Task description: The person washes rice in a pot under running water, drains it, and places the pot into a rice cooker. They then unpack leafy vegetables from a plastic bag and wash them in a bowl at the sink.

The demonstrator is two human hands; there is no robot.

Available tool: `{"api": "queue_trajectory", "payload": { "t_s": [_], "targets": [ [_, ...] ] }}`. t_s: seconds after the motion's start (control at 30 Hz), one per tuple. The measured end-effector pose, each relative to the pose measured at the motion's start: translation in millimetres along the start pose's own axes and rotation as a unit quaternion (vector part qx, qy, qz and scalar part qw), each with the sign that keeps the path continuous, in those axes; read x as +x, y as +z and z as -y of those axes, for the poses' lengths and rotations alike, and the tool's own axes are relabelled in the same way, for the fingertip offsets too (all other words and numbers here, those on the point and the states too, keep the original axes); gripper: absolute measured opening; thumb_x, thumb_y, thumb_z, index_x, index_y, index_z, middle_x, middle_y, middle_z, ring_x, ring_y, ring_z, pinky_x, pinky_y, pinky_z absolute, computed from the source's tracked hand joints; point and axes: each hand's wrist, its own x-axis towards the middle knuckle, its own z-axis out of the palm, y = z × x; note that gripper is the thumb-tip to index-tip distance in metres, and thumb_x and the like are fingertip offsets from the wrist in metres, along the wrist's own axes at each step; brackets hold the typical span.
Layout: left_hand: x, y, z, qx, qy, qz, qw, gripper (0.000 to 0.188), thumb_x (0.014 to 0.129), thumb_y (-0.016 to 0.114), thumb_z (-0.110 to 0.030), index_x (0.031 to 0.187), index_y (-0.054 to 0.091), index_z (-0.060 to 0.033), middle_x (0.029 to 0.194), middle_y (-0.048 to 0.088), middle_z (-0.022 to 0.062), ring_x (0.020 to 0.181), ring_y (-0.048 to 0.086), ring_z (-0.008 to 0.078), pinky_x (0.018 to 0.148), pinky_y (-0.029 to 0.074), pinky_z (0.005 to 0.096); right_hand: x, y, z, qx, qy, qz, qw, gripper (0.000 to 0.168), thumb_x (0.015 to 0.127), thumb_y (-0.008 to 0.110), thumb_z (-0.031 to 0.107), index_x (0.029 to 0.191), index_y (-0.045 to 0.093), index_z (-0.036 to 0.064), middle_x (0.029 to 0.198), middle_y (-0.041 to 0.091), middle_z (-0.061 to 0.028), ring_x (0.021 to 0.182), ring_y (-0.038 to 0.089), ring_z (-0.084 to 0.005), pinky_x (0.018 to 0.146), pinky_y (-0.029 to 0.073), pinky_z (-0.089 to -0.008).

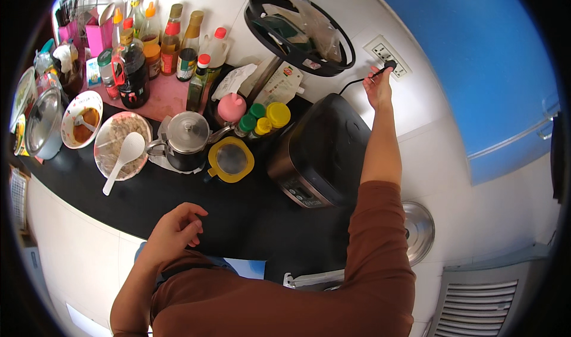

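Note:
My right hand [379, 87] reaches up to the wall and grips a black power plug [390, 64] at a white wall socket [387, 57]. The plug sits against the socket; how deep its pins are cannot be seen. From it a black cord [352, 84] runs down behind a dark rice cooker [325, 149], whose lid is down and whose button panel faces the counter's front. Over the front edge of the black counter [250, 221], my left hand [178, 230] hovers with loosely curled fingers and holds nothing.
Left of the cooker are a yellow-lidded jug [231, 160], a steel pot with a spout [187, 134] and a film-covered bowl [122, 145] with a white rice paddle [127, 156]. Sauce bottles [171, 40] stand behind. A black-rimmed bin [299, 31] overhangs the back; a blue cabinet [473, 60] is right.

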Motion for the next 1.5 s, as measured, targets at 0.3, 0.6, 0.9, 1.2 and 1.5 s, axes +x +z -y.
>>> {"api": "queue_trajectory", "payload": {
  "t_s": [0.3,0.6,0.9,1.2,1.5],
  "targets": [
    [4,-8,8,-0.038,-0.017,-0.037,0.998,0.020,0.087,0.051,-0.003,0.107,0.054,-0.0034,0.079,0.055,0.0030,0.064,0.054,0.0084,0.058,0.047,0.0215,41,-9,-15,0.054,0.034,-0.040,0.997,0.061,0.083,0.042,0.065,0.098,0.058,0.008,0.074,0.046,-0.0015,0.065,0.041,-0.0147,0.065,0.041,-0.0271],
    [15,-20,1,-0.037,-0.023,-0.026,0.999,0.020,0.087,0.050,-0.003,0.107,0.054,-0.0034,0.079,0.055,0.0030,0.063,0.055,0.0088,0.058,0.048,0.0221,49,-9,-13,0.010,0.044,-0.061,0.997,0.060,0.083,0.044,0.064,0.092,0.058,0.007,0.075,0.048,-0.0029,0.065,0.042,-0.0153,0.062,0.042,-0.0283],
    [11,-34,-15,-0.004,-0.013,-0.024,1.000,0.019,0.088,0.049,-0.004,0.107,0.053,-0.0036,0.079,0.055,0.0032,0.063,0.056,0.0085,0.058,0.048,0.0213,75,-16,-10,-0.029,0.109,-0.106,0.988,0.059,0.083,0.041,0.067,0.079,0.053,0.010,0.070,0.052,-0.0010,0.065,0.049,-0.0146,0.056,0.040,-0.0279],
    [43,-12,-34,0.217,0.102,0.096,0.966,0.024,0.085,0.053,-0.004,0.109,0.054,-0.0070,0.088,0.054,0.0033,0.068,0.055,0.0106,0.061,0.047,0.0226,-77,20,18,-0.045,-0.105,-0.221,0.969,0.056,0.087,0.058,0.043,0.119,0.045,-0.001,0.110,0.056,-0.0132,0.097,0.058,-0.0229,0.078,0.048,-0.0330],
    [136,96,-93,0.511,0.554,0.090,0.651,0.059,0.071,0.057,0.001,0.127,0.045,-0.0116,0.135,0.041,0.0101,0.121,0.040,0.0336,0.097,0.037,0.0414,-341,7,-91,-0.096,-0.347,-0.562,0.745,0.040,0.087,0.062,0.021,0.115,0.044,0.000,0.101,0.054,-0.0079,0.092,0.051,-0.0132,0.081,0.043,-0.0268]
  ]
}}
